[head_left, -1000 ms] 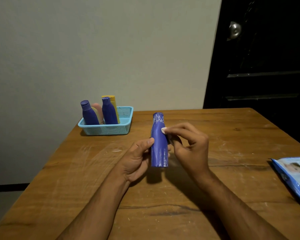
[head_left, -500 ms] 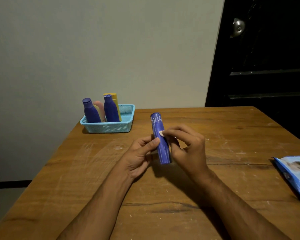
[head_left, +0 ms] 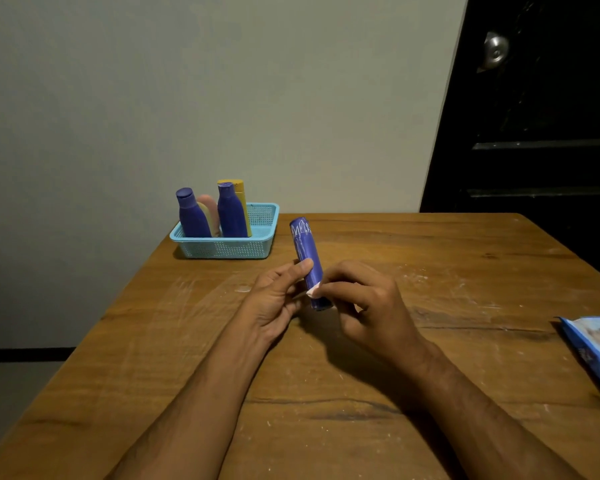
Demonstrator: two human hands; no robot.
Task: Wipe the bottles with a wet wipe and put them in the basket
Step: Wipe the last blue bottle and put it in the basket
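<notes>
Both forearms reach in from the near edge of the wooden table (head_left: 430, 258). The left hand (head_left: 274, 299) grips the blue bottle (head_left: 307, 258) from its left side, thumb curled against the barrel, fingers behind it and mostly hidden. The right hand (head_left: 364, 306) pinches a small white wet wipe (head_left: 313, 291) against the bottle's lower end, fingers curled round it. A second ago the bottle stood nearly upright and the wipe sat high, just under the cap; now the bottle tilts with its top away and leftward, and the wipe is near the base. Judgement: one pass down the barrel is about finished, so this bottle is close to ready for stowing. A blue wipes packet (head_left: 593, 348) lies at the right table edge, well apart from the hands. Farther back on the left, the light blue basket (head_left: 222, 249) holds two purple bottles (head_left: 231, 213), a pink one and a yellow one, upright; its right part looks free for the next bottle.
</notes>
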